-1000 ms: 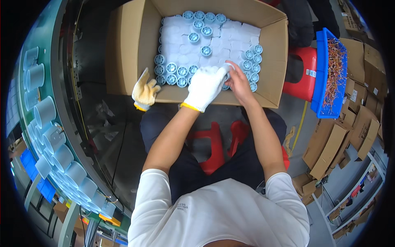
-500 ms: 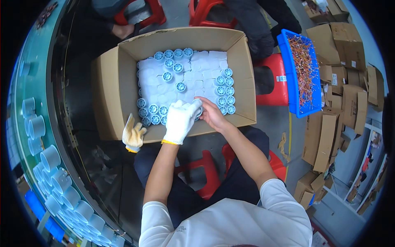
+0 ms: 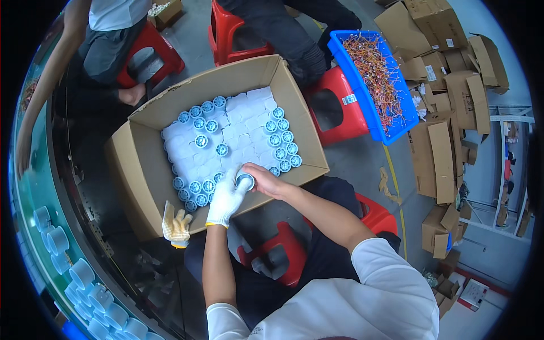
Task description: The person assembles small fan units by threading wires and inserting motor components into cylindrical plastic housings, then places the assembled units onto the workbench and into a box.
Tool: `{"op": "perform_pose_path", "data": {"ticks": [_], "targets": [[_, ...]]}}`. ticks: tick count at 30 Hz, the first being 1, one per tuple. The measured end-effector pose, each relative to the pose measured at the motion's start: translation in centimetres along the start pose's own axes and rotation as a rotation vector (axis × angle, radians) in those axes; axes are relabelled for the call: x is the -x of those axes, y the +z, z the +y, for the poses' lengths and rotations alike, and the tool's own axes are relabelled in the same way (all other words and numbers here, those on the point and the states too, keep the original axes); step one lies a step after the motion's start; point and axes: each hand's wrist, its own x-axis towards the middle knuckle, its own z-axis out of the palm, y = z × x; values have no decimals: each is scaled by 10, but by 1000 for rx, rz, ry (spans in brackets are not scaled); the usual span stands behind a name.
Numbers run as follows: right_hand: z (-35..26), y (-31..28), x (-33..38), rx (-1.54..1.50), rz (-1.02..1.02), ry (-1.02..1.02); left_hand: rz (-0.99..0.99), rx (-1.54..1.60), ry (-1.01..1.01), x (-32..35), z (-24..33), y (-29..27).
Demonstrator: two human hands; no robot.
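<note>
Between my hands is a light-blue round plastic cup (image 3: 245, 181), its dark round end turned up toward me. My left hand (image 3: 226, 198), in a white knit glove, grips it from the left. The bare fingers of my right hand (image 3: 265, 181) close on its other side. Both hands are over the near side of a large open cardboard box (image 3: 139, 164). Inside, several similar cups (image 3: 221, 149) with segmented tops stand along the edges and in a few loose spots. White paper-like pieces (image 3: 243, 127) cover the middle. A yellowish glove (image 3: 177, 224) hangs over the box's near-left edge.
On the left, a green-topped bench (image 3: 42, 187) carries many light-blue cups (image 3: 82, 273). A blue tray (image 3: 340, 48) of orange wires rests on a red stool (image 3: 337, 110) at the right. Two people sit across from me; one person's arm (image 3: 42, 107) reaches over the bench. Cardboard boxes line the right.
My view has turned, so the box appears tilted and farther left. The held cup's round end now faces up toward me. Another person's arm has come into view over the bench.
</note>
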Motion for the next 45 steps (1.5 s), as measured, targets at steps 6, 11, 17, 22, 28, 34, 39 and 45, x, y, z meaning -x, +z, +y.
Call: {"op": "perform_pose_path", "data": {"ticks": [6,11,17,22,28,34,39,45], "targets": [[-8,-1,3,173,-53,-87,63,204,56,-8,-2,8],[-10,14,13,213,-85,-252,30,742,-68,-9,-13,8],[-14,14,12,295,-74,-330,37,799,-11,-9,-11,7],[-19,11,19,307,-21,-317,-7,807,-86,-10,0,7],[1,10,7,336,20,-422,54,698,21,-9,-21,15],[-4,15,9,381,102,-540,226,221,234,-16,-18,17],[-24,16,22,304,7,-371,-46,774,66,-6,0,-7],[-32,10,16,-249,-228,-5,-186,1232,-106,-14,-18,4]]}}
